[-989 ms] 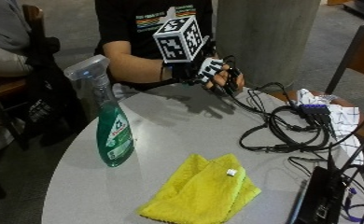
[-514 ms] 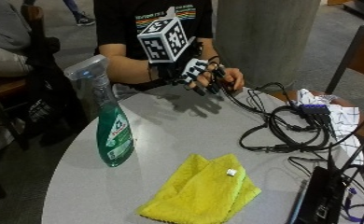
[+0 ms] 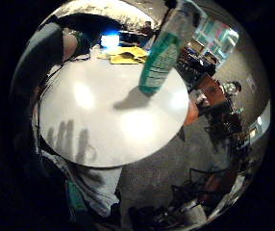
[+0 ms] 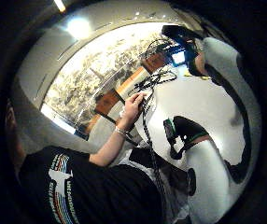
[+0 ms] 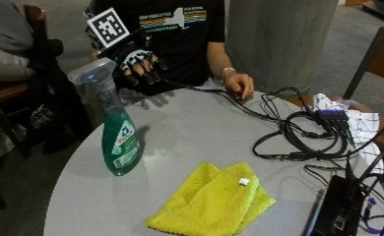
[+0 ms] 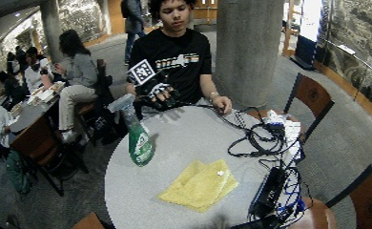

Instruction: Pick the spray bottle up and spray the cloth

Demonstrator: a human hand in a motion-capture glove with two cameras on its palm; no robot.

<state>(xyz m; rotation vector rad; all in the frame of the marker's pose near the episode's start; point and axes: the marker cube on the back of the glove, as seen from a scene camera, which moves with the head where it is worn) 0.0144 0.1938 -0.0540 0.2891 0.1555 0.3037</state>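
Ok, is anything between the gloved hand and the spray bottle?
Nothing visible. The gloved right hand hovers above the table edge just behind the spray bottle, fingers relaxed, with open air between them. The cables lie off to the other side.

I see spray bottle (image 5: 118, 132) upright on table (image 5: 192, 132), near its edge. Cloth (image 5: 213, 202) flat on table, apart from bottle. My gloved right hand (image 5: 140, 63) in air behind bottle (fingers spread, touching nothing). Bare hand (image 5: 240, 85) on table's far edge, by cables (image 5: 303, 135).

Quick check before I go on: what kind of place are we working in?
Probably a public cafe or lobby seating area: a round grey table, a concrete pillar, and other people seated at a nearby table.
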